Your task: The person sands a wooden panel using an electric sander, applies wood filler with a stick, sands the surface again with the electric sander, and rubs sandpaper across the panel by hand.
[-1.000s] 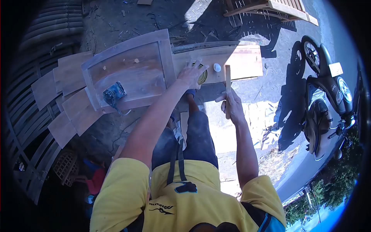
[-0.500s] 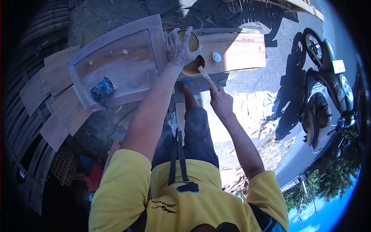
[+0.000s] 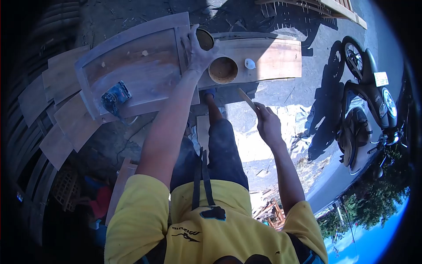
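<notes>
My left hand (image 3: 198, 52) grips a round metal lid (image 3: 205, 39) beside the framed wooden panel. The lid's dark inner face shows, with a brassy rim. Just below and right of it, an open round can (image 3: 223, 70) with tan-brown residue inside stands on a wooden board (image 3: 277, 57). My right hand (image 3: 269, 124) is closed around a thin flat wooden stick (image 3: 248, 99), held in the air to the lower right of the can. A small white lump or cup (image 3: 249, 64) sits on the board right of the can.
The framed panel (image 3: 132, 57) carries a blue power sander (image 3: 116, 97). Thin wooden sheets (image 3: 66, 108) lie fanned out at left. A motorcycle (image 3: 369, 97) stands on the right, a slatted wooden frame (image 3: 334, 11) at the top. Another person's red clothing (image 3: 102, 202) shows at lower left.
My right hand has drawn the stick out of the can, down and to the right. My left hand has moved the lid up and left, uncovering more of the can.
</notes>
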A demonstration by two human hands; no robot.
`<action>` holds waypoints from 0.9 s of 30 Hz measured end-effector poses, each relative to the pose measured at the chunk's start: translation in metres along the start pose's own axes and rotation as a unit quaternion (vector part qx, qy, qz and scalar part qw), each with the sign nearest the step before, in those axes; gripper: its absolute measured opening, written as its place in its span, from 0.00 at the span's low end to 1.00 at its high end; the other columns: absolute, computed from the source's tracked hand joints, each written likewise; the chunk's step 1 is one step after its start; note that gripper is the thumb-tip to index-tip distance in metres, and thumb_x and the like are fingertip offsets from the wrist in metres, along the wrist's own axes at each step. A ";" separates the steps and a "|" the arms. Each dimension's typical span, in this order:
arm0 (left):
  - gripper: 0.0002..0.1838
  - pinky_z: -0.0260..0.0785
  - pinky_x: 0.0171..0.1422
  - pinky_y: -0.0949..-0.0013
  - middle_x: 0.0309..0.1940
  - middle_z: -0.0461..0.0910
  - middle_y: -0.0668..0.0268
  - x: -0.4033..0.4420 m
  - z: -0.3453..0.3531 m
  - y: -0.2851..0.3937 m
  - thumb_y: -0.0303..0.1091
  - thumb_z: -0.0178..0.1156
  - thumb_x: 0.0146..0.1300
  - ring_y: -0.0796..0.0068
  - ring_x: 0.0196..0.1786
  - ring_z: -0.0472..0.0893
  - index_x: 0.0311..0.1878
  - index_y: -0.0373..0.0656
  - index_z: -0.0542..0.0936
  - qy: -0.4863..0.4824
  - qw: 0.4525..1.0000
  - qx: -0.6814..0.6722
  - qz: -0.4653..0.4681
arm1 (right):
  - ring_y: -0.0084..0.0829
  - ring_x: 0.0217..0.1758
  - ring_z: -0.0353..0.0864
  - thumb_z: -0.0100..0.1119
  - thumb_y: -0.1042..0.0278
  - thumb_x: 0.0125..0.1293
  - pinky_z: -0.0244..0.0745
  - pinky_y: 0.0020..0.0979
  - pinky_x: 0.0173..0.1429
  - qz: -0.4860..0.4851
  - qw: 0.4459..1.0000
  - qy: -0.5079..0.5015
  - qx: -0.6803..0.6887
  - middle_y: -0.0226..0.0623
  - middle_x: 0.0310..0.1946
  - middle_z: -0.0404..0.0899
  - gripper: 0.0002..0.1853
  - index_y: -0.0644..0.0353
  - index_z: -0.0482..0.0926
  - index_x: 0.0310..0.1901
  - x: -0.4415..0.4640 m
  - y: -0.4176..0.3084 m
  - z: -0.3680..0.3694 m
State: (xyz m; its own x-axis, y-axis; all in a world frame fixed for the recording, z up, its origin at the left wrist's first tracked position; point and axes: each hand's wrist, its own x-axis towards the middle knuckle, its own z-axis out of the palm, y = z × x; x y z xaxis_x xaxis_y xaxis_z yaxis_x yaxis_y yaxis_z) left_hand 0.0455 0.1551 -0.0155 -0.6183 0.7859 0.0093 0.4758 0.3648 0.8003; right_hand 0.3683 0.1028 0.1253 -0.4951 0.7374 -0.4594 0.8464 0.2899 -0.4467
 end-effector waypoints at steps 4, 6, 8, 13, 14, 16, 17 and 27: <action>0.49 0.65 0.80 0.47 0.71 0.68 0.43 -0.021 -0.070 -0.019 0.49 0.78 0.60 0.45 0.75 0.71 0.79 0.41 0.64 0.014 0.998 -0.039 -0.043 | 0.52 0.36 0.91 0.54 0.73 0.76 0.85 0.50 0.37 0.011 0.989 -0.029 -0.141 0.48 0.40 0.87 0.18 0.51 0.81 0.63 0.073 -0.063 -0.017; 0.50 0.65 0.81 0.47 0.74 0.68 0.44 -0.048 -0.091 -0.021 0.48 0.79 0.60 0.46 0.77 0.70 0.80 0.39 0.64 -0.001 0.998 -0.034 -0.051 | 0.51 0.35 0.91 0.54 0.74 0.75 0.85 0.51 0.38 0.000 0.981 -0.048 -0.187 0.48 0.38 0.87 0.18 0.52 0.80 0.64 0.108 -0.064 0.002; 0.54 0.65 0.81 0.46 0.73 0.69 0.48 -0.076 -0.106 -0.018 0.47 0.81 0.53 0.44 0.75 0.71 0.79 0.39 0.64 -0.145 0.987 -0.029 -0.056 | 0.50 0.33 0.90 0.54 0.74 0.74 0.85 0.51 0.38 -0.011 0.969 -0.068 -0.238 0.49 0.36 0.87 0.19 0.52 0.80 0.64 0.132 -0.062 0.025; 0.65 0.58 0.89 0.49 0.85 0.57 0.48 -0.133 -0.072 0.010 0.50 0.82 0.49 0.44 0.86 0.61 0.86 0.41 0.55 -0.314 0.949 0.007 -0.013 | 0.45 0.40 0.93 0.57 0.71 0.73 0.89 0.44 0.43 -0.090 0.959 -0.094 -0.251 0.50 0.39 0.89 0.11 0.64 0.84 0.50 0.149 -0.070 0.022; 0.65 0.58 0.89 0.49 0.85 0.57 0.48 -0.135 -0.069 0.009 0.50 0.82 0.49 0.44 0.86 0.61 0.86 0.41 0.55 -0.310 0.950 0.003 -0.016 | 0.44 0.41 0.93 0.58 0.70 0.72 0.88 0.45 0.44 -0.087 0.970 -0.089 -0.207 0.49 0.39 0.89 0.09 0.63 0.85 0.47 0.144 -0.075 0.007; 0.68 0.54 0.91 0.50 0.89 0.49 0.47 -0.136 -0.067 0.008 0.50 0.81 0.49 0.44 0.88 0.57 0.88 0.41 0.50 -0.313 0.950 0.000 -0.023 | 0.46 0.40 0.93 0.58 0.71 0.71 0.87 0.46 0.44 -0.060 0.966 -0.083 -0.236 0.45 0.37 0.90 0.08 0.60 0.87 0.44 0.146 -0.080 0.006; 0.68 0.54 0.91 0.50 0.89 0.49 0.47 -0.138 -0.066 0.008 0.50 0.81 0.49 0.44 0.88 0.57 0.88 0.41 0.50 -0.313 0.949 0.001 -0.025 | 0.48 0.40 0.92 0.57 0.72 0.71 0.87 0.47 0.44 -0.072 0.959 -0.087 -0.262 0.45 0.36 0.90 0.09 0.59 0.87 0.45 0.151 -0.075 0.019; 0.72 0.55 0.90 0.49 0.89 0.46 0.47 -0.143 -0.052 0.009 0.52 0.80 0.51 0.45 0.88 0.57 0.90 0.41 0.43 -0.290 0.956 -0.010 -0.041 | 0.46 0.42 0.93 0.59 0.72 0.69 0.88 0.47 0.45 -0.061 0.974 -0.062 -0.210 0.46 0.33 0.90 0.09 0.59 0.88 0.45 0.138 -0.077 0.008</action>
State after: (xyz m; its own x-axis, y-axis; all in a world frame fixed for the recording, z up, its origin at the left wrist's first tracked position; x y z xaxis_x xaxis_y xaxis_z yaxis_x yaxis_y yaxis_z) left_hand 0.1054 0.0197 0.0213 -0.1993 0.9017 -0.3836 0.4254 0.4323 0.7951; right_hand 0.2335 0.1770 0.0898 -0.5948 0.6097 -0.5239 0.7722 0.6144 -0.1617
